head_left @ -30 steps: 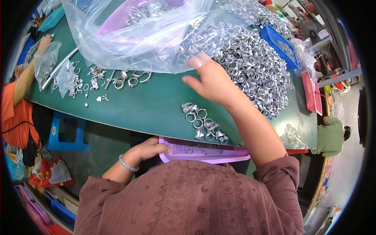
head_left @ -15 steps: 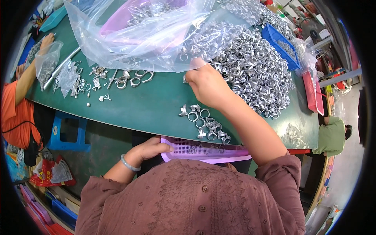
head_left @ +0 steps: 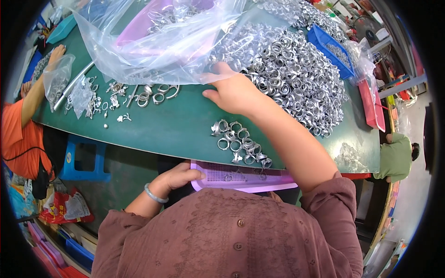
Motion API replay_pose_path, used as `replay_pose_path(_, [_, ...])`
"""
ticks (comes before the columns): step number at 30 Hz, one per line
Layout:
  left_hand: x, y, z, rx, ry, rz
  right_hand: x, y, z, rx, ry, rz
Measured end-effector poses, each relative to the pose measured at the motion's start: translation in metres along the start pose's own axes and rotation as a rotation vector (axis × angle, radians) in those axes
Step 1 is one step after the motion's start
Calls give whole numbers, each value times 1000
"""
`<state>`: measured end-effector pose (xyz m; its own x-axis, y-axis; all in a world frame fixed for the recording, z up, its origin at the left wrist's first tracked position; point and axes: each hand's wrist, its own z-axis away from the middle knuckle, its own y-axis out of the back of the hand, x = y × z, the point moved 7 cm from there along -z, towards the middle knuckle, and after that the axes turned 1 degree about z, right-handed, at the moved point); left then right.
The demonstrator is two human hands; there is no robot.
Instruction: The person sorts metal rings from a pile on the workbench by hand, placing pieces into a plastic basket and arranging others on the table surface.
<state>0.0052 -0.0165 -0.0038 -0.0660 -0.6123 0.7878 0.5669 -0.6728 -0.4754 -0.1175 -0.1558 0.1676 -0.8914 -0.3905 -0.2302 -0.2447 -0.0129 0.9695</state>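
Observation:
My left hand (head_left: 178,177) grips the left end of a purple perforated plastic tray (head_left: 241,178) below the table edge, thumb over its rim. A few rings lie in the tray. My right hand (head_left: 229,92) reaches over the table with thumb and fingers apart, holding nothing I can see. Its fingertips meet the edge of a clear plastic bag (head_left: 153,65), beside a large heap of silver-coloured metal rings (head_left: 296,78). Nearer me, a small group of rings (head_left: 236,141) lies on the green table (head_left: 176,125).
Under the bag sits a pink-purple basket (head_left: 134,25) of metal pieces. Loose rings and scraps (head_left: 143,95) lie left of centre, near a metal rod (head_left: 74,85). A blue tray (head_left: 331,51) and a red tray (head_left: 371,106) stand right. A co-worker's arm (head_left: 34,95) is at left.
The small group has gained at least one ring at its upper left. My right hand has gone from a closed pinch to spread fingers and shifted slightly left. My left hand stays on the tray.

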Motion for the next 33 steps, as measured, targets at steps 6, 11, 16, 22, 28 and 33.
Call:
replay_pose_path(6, [0, 2, 0, 4, -28, 20, 2, -8, -8, 60, -2, 35])
replay_pose_path(11, [0, 2, 2, 14, -9, 18, -4, -10, 12, -51, 14, 51])
replay_pose_path(16, [3, -1, 2, 9, -33, -5, -25, 5, 62, 60, 232, -119])
replay_pose_path(22, [12, -13, 3, 17, -68, 30, -30, 7, 117, 113, 237, -218])
replay_pose_path(28, [16, -27, 7, 56, -44, 78, -30, 18, 168, 164, 236, -227])
replay_pose_path(33, [14, -40, 7, 33, 1, 109, -29, 32, 199, 132, 325, -318])
